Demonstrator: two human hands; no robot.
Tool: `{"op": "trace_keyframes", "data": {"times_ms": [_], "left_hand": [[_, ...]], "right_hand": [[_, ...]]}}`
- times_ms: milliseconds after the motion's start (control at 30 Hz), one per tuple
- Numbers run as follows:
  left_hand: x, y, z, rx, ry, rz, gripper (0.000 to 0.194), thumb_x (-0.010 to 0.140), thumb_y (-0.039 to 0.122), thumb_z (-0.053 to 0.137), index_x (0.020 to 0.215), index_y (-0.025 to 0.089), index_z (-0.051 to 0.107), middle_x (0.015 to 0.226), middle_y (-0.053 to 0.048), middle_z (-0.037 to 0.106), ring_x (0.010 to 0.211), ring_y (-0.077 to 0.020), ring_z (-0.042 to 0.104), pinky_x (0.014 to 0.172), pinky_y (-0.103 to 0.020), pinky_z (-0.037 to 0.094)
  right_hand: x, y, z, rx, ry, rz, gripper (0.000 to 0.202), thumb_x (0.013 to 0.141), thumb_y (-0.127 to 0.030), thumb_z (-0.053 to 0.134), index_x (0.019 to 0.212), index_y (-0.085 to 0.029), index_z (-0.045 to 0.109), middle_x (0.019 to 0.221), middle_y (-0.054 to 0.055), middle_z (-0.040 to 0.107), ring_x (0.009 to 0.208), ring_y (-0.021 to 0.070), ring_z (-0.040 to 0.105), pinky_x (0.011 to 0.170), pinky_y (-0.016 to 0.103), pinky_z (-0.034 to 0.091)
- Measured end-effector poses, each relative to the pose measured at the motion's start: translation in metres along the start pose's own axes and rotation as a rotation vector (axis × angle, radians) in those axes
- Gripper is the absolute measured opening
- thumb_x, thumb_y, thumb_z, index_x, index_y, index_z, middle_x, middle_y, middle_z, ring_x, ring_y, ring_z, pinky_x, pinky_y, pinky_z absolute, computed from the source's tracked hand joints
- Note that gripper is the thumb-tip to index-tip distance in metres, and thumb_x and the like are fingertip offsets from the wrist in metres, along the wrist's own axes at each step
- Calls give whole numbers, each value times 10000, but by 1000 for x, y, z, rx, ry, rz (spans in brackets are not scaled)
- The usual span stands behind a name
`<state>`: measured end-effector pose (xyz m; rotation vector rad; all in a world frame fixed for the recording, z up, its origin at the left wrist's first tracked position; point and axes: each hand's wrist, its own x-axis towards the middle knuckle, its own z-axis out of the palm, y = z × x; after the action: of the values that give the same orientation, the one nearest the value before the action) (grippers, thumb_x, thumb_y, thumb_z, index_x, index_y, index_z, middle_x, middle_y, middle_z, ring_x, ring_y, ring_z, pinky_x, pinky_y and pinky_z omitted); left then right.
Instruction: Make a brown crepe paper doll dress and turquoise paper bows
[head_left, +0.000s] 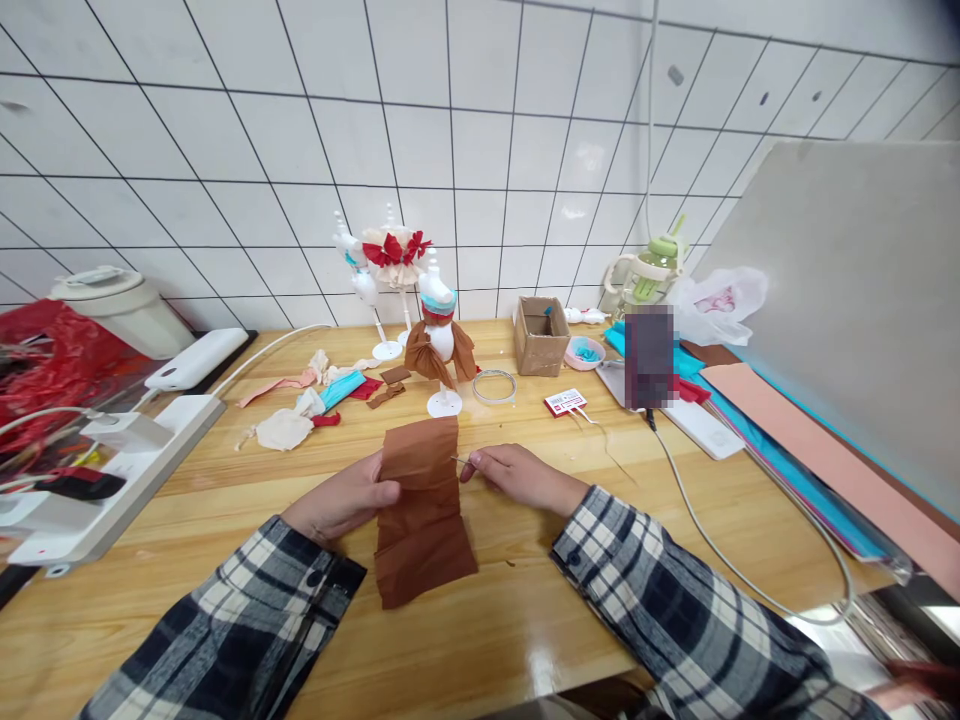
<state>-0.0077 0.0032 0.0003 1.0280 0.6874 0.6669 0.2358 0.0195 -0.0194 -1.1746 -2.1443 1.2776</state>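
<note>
My left hand [349, 495] pinches a strip of brown cloth [424, 500] near its left edge, thumb on top. The strip hangs creased over the wooden table in front of me. At its right edge, my right hand [517, 475] is closed with thumb and finger on a thin needle [460, 460], its tip against the cloth. Just beyond the cloth stands a small white dress form [441, 342] on a round base, draped in brown fabric with a blue and red band on top.
Fabric scraps [285, 425] lie left of the dress form. A metal ring [494, 386], a cardboard box [541, 340], a pink bowl [585, 353] and a small red-and-white packet [565, 402] are to its right. A power strip [127, 480] lies left; a cable [705, 540] loops at right.
</note>
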Motion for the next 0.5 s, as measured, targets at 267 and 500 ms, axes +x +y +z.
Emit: {"op": "trace_keyframes", "data": {"times_ms": [267,500], "left_hand": [[11,-8,3,-43,258,-48,341,702,212,737,1032,148,679,1022,-104,731,916,-261,680,848,-356,511],[14,-13,3,331,277,79,432,690,341,752,1081,192,645,1105,-79,704,1056,-310,621,947,-457,465]], "right_hand": [[0,7,-7,109,-87,76,596,935,-559,279,914,-136,697,528,-13,509,535,103,476,605,222,380],[-1,5,-5,143,-93,6,504,924,-513,364,923,-129,690,555,-24,490,551,95,455,572,207,357]]}}
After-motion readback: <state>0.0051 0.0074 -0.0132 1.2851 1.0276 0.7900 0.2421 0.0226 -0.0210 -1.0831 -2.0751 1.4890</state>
